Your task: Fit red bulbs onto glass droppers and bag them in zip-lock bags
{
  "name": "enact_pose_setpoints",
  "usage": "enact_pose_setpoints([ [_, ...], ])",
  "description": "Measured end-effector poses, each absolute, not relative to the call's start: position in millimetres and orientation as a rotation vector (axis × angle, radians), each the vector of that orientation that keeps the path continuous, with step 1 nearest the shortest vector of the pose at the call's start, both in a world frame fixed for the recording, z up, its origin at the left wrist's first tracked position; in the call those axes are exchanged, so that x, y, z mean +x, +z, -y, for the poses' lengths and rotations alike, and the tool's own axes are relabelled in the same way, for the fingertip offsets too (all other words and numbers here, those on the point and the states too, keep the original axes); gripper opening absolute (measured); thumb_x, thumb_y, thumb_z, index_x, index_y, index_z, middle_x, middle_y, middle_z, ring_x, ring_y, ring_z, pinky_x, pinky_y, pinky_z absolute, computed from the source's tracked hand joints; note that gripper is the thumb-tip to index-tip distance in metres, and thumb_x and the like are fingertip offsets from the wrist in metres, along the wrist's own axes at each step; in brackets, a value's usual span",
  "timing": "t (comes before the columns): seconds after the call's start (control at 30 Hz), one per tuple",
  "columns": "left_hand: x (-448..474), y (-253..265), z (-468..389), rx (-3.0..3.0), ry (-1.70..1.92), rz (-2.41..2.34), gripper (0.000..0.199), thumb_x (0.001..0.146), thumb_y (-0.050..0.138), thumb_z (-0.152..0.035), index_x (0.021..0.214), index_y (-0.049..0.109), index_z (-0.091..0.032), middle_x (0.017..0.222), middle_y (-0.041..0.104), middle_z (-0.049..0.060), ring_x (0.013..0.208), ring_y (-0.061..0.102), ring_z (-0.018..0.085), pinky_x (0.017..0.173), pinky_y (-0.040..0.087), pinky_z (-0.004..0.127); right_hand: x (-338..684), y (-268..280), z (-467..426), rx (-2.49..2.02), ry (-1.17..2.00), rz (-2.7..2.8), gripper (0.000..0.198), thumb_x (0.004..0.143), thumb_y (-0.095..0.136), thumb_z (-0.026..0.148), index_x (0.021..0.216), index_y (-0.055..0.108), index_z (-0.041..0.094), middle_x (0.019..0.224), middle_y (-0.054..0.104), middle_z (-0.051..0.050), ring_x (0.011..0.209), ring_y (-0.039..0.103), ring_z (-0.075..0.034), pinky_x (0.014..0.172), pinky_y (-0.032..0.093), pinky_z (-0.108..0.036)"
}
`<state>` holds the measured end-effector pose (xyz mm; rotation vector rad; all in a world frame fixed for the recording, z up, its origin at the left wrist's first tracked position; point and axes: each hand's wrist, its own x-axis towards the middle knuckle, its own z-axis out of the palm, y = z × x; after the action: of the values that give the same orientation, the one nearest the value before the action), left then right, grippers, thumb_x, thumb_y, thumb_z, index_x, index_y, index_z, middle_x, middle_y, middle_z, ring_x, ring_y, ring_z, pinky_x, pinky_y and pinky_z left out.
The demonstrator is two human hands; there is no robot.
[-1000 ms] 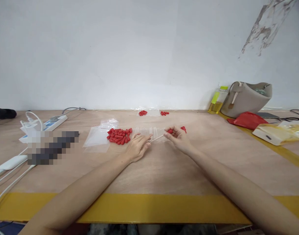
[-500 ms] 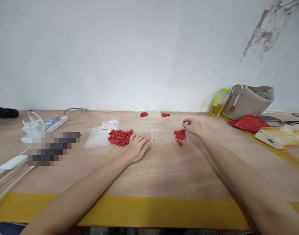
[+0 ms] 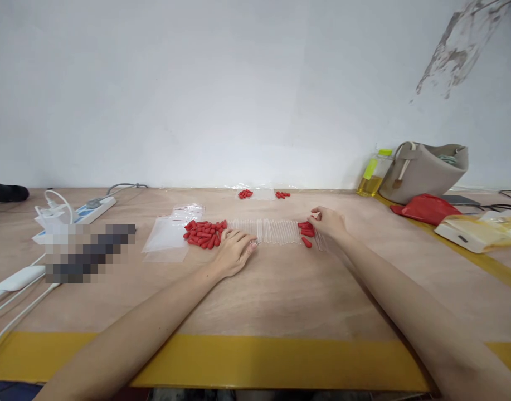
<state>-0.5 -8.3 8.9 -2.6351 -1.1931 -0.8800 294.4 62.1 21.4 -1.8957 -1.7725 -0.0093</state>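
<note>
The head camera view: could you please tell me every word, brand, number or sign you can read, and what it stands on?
No text can be read.
Yellow-green label on the clear bottle: no lettering legible.
Small dark mark on the white-and-yellow packet: too small to read.
Red bulb-shaped pieces, slender clear tubes: no lettering visible.
</note>
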Motion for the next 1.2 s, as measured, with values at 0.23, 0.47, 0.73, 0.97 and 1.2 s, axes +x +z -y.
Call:
enact_pose_setpoints([
  [0.23, -0.1, 9.9, 8.9, -2.590, -0.868, 1.215, 0.023, 0.088, 0.038, -0.028, 0.100, 0.056, -0.020, 0.093, 0.061, 0.003, 0.092, 0.048, 0.019, 0.086, 0.024, 0.039, 283.6, 28.1, -22.2, -1.719, 0.043, 1.971, 0.023, 0.069, 0.051, 0.039, 0.058, 0.058, 0.020, 0.060, 0.060, 0.001, 0.060, 0.053, -0.013, 0.062, 0.032, -0.026],
  [0.47, 0.2, 7.2, 8.4, -2.297, -0.908, 1.507, 0.016, 0.083, 0.044, -0.028, 0.084, 0.057, -0.019, 0.086, 0.059, 0.003, 0.088, 0.046, 0.021, 0.077, 0.027, 0.037, 269.9, 16.0, 0.3, -1.785, -0.150, 2.045, 0.027, 0.068, 0.052, 0.045, 0.062, 0.057, 0.018, 0.072, 0.062, -0.003, 0.073, 0.055, -0.020, 0.071, 0.030, -0.035],
  [0.73, 13.5, 16.4, -13.0, -2.184, -0.774, 1.728, 0.018, 0.072, 0.052, -0.035, 0.077, 0.060, -0.020, 0.088, 0.055, 0.007, 0.092, 0.045, 0.026, 0.080, 0.027, 0.040, 269.5, 13.9, -3.2, -1.926, -0.078, 1.996, 0.027, 0.074, 0.047, 0.039, 0.061, 0.059, 0.018, 0.071, 0.062, -0.006, 0.072, 0.055, -0.021, 0.071, 0.030, -0.036],
  [0.97, 46.7, 33.8, -45.7, -2.094, -0.526, 2.128, 0.035, 0.066, 0.052, -0.047, 0.077, 0.065, -0.017, 0.101, 0.052, 0.014, 0.100, 0.040, 0.032, 0.082, 0.028, 0.042, 263.0, 11.5, 5.5, -1.726, -0.163, 1.936, 0.020, 0.072, 0.048, 0.034, 0.062, 0.056, 0.018, 0.071, 0.061, -0.002, 0.070, 0.054, -0.017, 0.068, 0.028, -0.032],
  [1.2, 58.5, 40.9, -56.7, -2.076, -0.408, 2.294, 0.047, 0.064, 0.053, -0.049, 0.087, 0.064, -0.009, 0.106, 0.052, 0.021, 0.102, 0.041, 0.035, 0.083, 0.028, 0.044, 255.2, 6.8, 7.7, -1.585, -0.215, 1.954, 0.018, 0.072, 0.050, 0.033, 0.063, 0.054, 0.018, 0.071, 0.061, -0.002, 0.071, 0.053, -0.017, 0.067, 0.026, -0.031],
])
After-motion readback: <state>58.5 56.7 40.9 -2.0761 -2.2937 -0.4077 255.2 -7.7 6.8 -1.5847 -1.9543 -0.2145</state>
